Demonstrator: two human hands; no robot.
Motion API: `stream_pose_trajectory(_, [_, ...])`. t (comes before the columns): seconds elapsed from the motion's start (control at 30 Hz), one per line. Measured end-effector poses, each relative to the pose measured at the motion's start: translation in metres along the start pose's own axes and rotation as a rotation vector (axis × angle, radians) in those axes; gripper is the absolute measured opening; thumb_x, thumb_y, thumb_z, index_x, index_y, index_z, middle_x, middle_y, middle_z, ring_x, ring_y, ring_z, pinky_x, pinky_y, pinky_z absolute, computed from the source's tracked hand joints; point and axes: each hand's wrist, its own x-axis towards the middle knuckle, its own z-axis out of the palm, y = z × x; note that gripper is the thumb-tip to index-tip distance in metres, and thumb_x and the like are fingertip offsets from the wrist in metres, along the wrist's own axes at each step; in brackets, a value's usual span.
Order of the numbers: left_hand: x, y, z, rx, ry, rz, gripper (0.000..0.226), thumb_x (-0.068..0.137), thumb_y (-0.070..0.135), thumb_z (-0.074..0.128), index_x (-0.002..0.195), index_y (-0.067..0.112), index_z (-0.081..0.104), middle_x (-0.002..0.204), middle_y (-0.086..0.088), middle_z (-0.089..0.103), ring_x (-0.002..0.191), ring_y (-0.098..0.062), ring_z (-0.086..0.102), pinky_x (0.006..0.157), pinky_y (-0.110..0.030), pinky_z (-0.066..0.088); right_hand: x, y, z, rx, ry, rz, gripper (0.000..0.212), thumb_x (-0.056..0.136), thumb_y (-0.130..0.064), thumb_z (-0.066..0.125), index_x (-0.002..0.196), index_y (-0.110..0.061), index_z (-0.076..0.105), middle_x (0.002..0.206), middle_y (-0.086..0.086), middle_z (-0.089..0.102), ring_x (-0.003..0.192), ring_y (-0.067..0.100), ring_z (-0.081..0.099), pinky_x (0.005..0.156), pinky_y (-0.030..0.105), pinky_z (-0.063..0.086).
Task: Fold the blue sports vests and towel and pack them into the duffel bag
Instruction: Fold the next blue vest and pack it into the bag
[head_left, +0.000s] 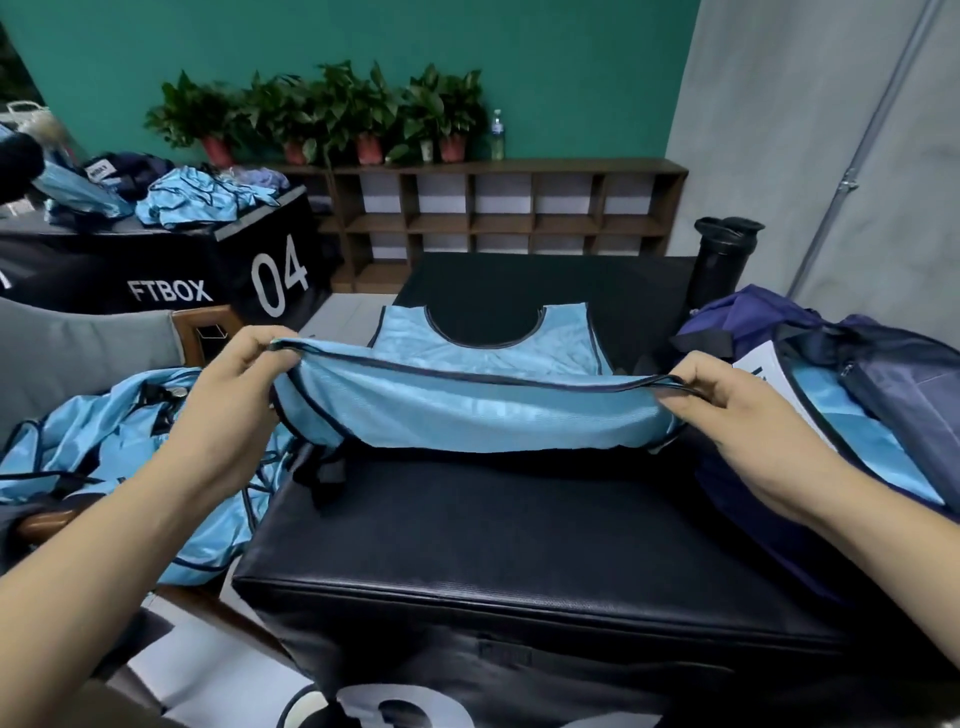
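Note:
A light blue sports vest (467, 410) with dark trim lies on a black padded box (519, 530); its neck end rests flat at the far side while its near hem is lifted. My left hand (234, 374) pinches the hem's left corner and my right hand (727, 395) pinches the right corner, so the cloth hangs stretched between them above the box. A navy and purple duffel bag (857, 395) stands open to the right with blue cloth inside. A heap of more blue vests (104, 457) lies at the left.
A black shaker bottle (719, 260) stands behind the bag. Another black box marked 04 (208, 270) at the back left carries more blue vests (208, 197). A wooden shelf (493, 218) with potted plants lines the green wall. A grey chair (88, 353) sits left.

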Motion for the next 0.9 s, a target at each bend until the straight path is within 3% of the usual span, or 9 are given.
stream_pose_trajectory(0.1, [0.002,0.006,0.0,-0.155,-0.076,-0.03,0.018,0.108,0.017,0.057,0.105,0.026,0.072,0.113,-0.004,0.075,0.101,-0.021,0.07,0.09,-0.039,0.056,0.001,-0.006,0.0,0.056,0.052,-0.017,0.037,0.101,-0.042,0.068,0.089,-0.011,0.054,0.086,0.022,0.045,0.08,0.025,0.039,0.078,0.047,0.034])
stream_pose_trajectory(0.23, [0.002,0.009,-0.003,-0.068,-0.148,-0.056,0.019,0.107,0.019,0.058,0.109,0.022,0.076,0.12,-0.011,0.075,0.103,-0.025,0.071,0.09,-0.045,0.057,0.001,-0.01,-0.002,0.064,0.044,0.003,0.037,0.102,-0.043,0.066,0.087,-0.012,0.051,0.083,0.013,0.041,0.077,0.026,0.037,0.074,0.049,0.034])
stream_pose_trajectory(0.33, [0.001,0.017,-0.008,-0.044,-0.204,-0.102,0.016,0.102,0.023,0.063,0.11,0.022,0.076,0.114,-0.011,0.075,0.092,-0.022,0.071,0.079,-0.04,0.057,0.001,-0.014,-0.007,0.152,0.007,0.038,0.036,0.102,-0.037,0.067,0.09,-0.005,0.053,0.085,0.008,0.052,0.08,0.023,0.048,0.076,0.043,0.039])
stream_pose_trajectory(0.43, [0.0,0.019,-0.011,0.052,-0.212,-0.114,0.016,0.1,0.023,0.065,0.11,0.016,0.075,0.107,-0.012,0.078,0.086,-0.023,0.075,0.068,-0.03,0.063,0.001,-0.017,-0.009,0.161,-0.001,0.05,0.025,0.104,-0.031,0.066,0.086,-0.014,0.064,0.084,0.005,0.063,0.081,0.014,0.06,0.076,0.03,0.048])
stream_pose_trajectory(0.53, [0.004,0.009,-0.009,0.195,-0.241,-0.149,0.019,0.105,0.022,0.065,0.116,0.009,0.074,0.111,-0.017,0.079,0.097,-0.035,0.078,0.081,-0.041,0.066,0.004,-0.01,-0.006,0.089,0.009,0.092,0.031,0.104,-0.036,0.067,0.097,-0.006,0.064,0.097,0.024,0.065,0.085,0.022,0.061,0.082,0.042,0.046])
stream_pose_trajectory(0.6, [0.011,0.001,-0.008,0.283,-0.231,-0.151,0.019,0.104,0.024,0.068,0.113,0.009,0.074,0.108,-0.014,0.08,0.099,-0.035,0.078,0.09,-0.05,0.063,0.011,-0.006,-0.001,0.076,0.034,0.122,0.03,0.104,-0.036,0.067,0.1,-0.006,0.067,0.104,0.023,0.069,0.09,0.025,0.067,0.086,0.046,0.05])
stream_pose_trajectory(0.73, [0.044,-0.006,-0.011,0.631,-0.133,0.011,0.016,0.101,0.038,0.073,0.113,0.027,0.073,0.107,0.004,0.078,0.096,-0.017,0.074,0.08,-0.039,0.057,0.051,0.006,0.009,0.129,0.176,0.195,0.022,0.102,-0.036,0.069,0.096,-0.015,0.072,0.104,0.011,0.077,0.102,0.033,0.074,0.096,0.054,0.057])
stream_pose_trajectory(0.83, [0.082,-0.014,-0.017,0.786,-0.121,0.058,0.022,0.099,0.041,0.074,0.119,0.037,0.064,0.123,0.006,0.071,0.113,-0.018,0.066,0.085,-0.044,0.055,0.096,0.021,0.014,0.081,0.281,0.208,0.023,0.098,-0.037,0.066,0.093,-0.015,0.068,0.101,0.017,0.074,0.089,0.031,0.068,0.083,0.046,0.055])
stream_pose_trajectory(0.9, [0.106,-0.021,-0.016,0.794,-0.141,0.051,0.023,0.101,0.038,0.073,0.121,0.039,0.062,0.13,0.005,0.068,0.119,-0.019,0.065,0.086,-0.042,0.055,0.124,0.028,0.018,0.022,0.321,0.208,0.024,0.102,-0.029,0.062,0.094,-0.006,0.062,0.087,0.015,0.064,0.079,0.025,0.056,0.071,0.039,0.044])
